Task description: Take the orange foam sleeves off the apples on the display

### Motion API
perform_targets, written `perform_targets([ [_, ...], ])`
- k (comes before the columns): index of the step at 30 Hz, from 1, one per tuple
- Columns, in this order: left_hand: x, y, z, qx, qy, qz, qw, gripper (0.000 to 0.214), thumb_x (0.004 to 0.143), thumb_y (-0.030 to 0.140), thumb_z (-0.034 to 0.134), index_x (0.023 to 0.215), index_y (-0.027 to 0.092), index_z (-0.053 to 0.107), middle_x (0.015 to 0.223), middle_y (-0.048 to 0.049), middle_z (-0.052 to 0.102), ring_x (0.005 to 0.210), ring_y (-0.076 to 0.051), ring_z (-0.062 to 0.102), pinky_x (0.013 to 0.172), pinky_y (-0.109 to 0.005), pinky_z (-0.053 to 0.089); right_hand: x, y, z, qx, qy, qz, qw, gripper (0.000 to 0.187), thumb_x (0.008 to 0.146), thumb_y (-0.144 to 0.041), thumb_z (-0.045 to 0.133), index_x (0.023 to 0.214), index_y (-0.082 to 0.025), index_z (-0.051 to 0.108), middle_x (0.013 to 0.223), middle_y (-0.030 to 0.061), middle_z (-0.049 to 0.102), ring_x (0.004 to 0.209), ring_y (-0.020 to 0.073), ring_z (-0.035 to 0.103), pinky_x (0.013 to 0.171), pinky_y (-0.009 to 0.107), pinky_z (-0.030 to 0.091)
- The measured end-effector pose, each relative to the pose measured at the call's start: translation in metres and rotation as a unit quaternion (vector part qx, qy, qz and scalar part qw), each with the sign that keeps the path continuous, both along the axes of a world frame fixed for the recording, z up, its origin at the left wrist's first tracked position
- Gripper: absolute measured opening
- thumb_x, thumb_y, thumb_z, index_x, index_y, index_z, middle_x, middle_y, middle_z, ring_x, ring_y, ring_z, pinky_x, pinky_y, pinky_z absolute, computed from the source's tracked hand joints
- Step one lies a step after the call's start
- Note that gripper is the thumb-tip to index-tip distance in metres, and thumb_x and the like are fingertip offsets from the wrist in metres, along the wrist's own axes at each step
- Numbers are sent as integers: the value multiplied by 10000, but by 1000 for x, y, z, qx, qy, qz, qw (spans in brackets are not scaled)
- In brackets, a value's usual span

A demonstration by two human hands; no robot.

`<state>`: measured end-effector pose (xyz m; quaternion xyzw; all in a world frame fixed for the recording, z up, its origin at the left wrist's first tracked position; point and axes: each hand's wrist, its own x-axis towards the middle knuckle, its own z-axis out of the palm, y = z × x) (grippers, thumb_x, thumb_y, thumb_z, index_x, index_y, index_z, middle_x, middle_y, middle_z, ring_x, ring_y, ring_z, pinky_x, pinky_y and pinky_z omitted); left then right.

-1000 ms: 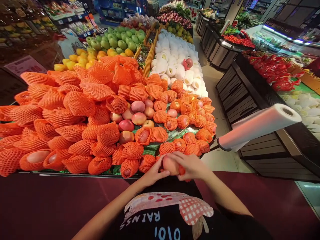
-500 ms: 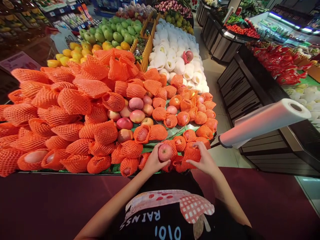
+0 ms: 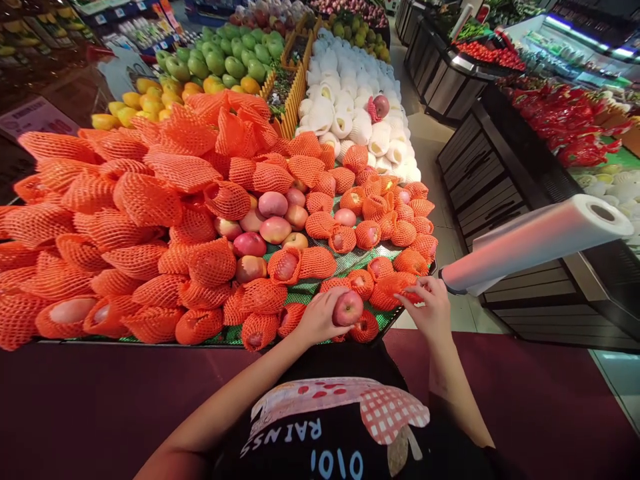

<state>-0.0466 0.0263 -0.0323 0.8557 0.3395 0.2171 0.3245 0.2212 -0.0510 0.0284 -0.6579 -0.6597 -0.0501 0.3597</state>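
A bare red apple [image 3: 349, 309] sits in my left hand [image 3: 323, 317], its stem end turned up. My fingers wrap its left side, low over the front corner of the fruit display. To the right, the fingers of my right hand [image 3: 430, 307] are pinched on the end of an orange foam net sleeve [image 3: 389, 291]. Whether fruit is inside that sleeve I cannot tell. Below and between the hands lies another netted apple [image 3: 366, 325]. Green mesh matting [image 3: 305, 291] shows under the fruit.
Many orange-netted fruits [image 3: 145, 200] are heaped leftward, with bare apples [image 3: 275, 230] in the middle. White-netted fruits [image 3: 345, 110], green apples [image 3: 235, 57] and yellow mangoes [image 3: 150, 100] lie behind. A plastic bag roll [image 3: 535, 243] juts out at the right, near my right hand.
The apple in my left hand has moved slightly right. My right hand has moved right and up, from spread around an orange net to pinching the sleeve's end.
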Motion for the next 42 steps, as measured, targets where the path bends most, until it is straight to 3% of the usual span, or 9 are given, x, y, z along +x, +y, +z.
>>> perform_targets([
  [7, 49, 13, -3, -10, 55, -55, 997, 867, 624, 421, 884, 1370, 214, 493, 1446, -135, 549, 1380, -327, 441, 1154, -506, 369, 5, -8, 3, 3, 36, -39, 999, 142, 903, -316, 697, 909, -208, 604, 847, 36, 654, 813, 209, 577, 734, 336, 472],
  [14, 53, 15, -5, -34, 60, -83, 994, 919, 624, 390, 899, 1431, 276, 474, 1522, -110, 489, 1486, -365, 297, 1204, -597, 273, 5, -20, -3, 20, 174, -224, 959, 234, 875, -407, 663, 831, -208, 548, 792, 20, 556, 730, 190, 503, 711, 328, 400],
  [21, 42, 15, 16, -66, 23, -110, 991, 983, 666, 367, 884, 1510, 218, 402, 1572, -160, 418, 1517, -375, 249, 1233, -622, 243, -6, -13, 7, 35, 469, -126, 874, 230, 773, -354, 621, 769, -221, 435, 731, -19, 441, 665, 143, 437, 621, 261, 377],
  [25, 38, 3, 46, -129, -77, -110, 983, 537, 932, 320, 574, 1456, 244, 482, 1492, -115, 511, 1464, -272, 369, 1245, -504, 293, -28, -14, 4, -105, 586, -20, 803, 198, 756, -390, 532, 847, -235, 449, 824, 31, 516, 705, 186, 513, 644, 320, 456],
  [28, 37, -10, 57, -266, -163, -96, 945, 394, 990, 397, 441, 1320, 245, 593, 1360, -98, 605, 1324, -244, 520, 1185, -448, 378, -52, -17, -5, -219, 644, 62, 731, 245, 749, -443, 572, 841, -236, 477, 809, 29, 538, 702, 192, 526, 655, 332, 478],
  [32, 36, -20, 47, -428, -218, -47, 876, 439, 873, 586, 600, 1100, 214, 648, 1129, -75, 676, 1091, -239, 616, 1009, -375, 483, -76, -19, -15, -273, 685, 80, 671, 321, 692, -472, 678, 800, -231, 495, 757, 6, 534, 648, 163, 491, 620, 297, 459],
  [37, 32, -23, 40, -546, -263, 3, 795, 491, 641, 555, 832, 880, 162, 660, 878, -26, 641, 845, -165, 580, 828, -289, 461, -73, -20, -18, -250, 712, 53, 654, 318, 695, -431, 712, 763, -230, 475, 727, -7, 509, 630, 152, 478, 598, 277, 444],
  [40, 28, -27, 40, -605, -309, 27, 734, 499, 526, 506, 884, 669, 169, 545, 683, 26, 522, 649, -98, 469, 641, -237, 384, -61, -21, -19, -198, 719, 31, 666, 353, 703, -438, 647, 718, -244, 352, 669, -27, 409, 592, 153, 436, 602, 298, 452],
  [42, 27, -30, 37, -619, -330, 16, 713, 568, 485, 496, 891, 578, 181, 427, 612, 48, 432, 589, -74, 394, 586, -227, 326, -54, -23, -22, -177, 710, 26, 681, 380, 719, -475, 587, 714, -251, 281, 652, -27, 364, 576, 165, 418, 600, 322, 460],
])
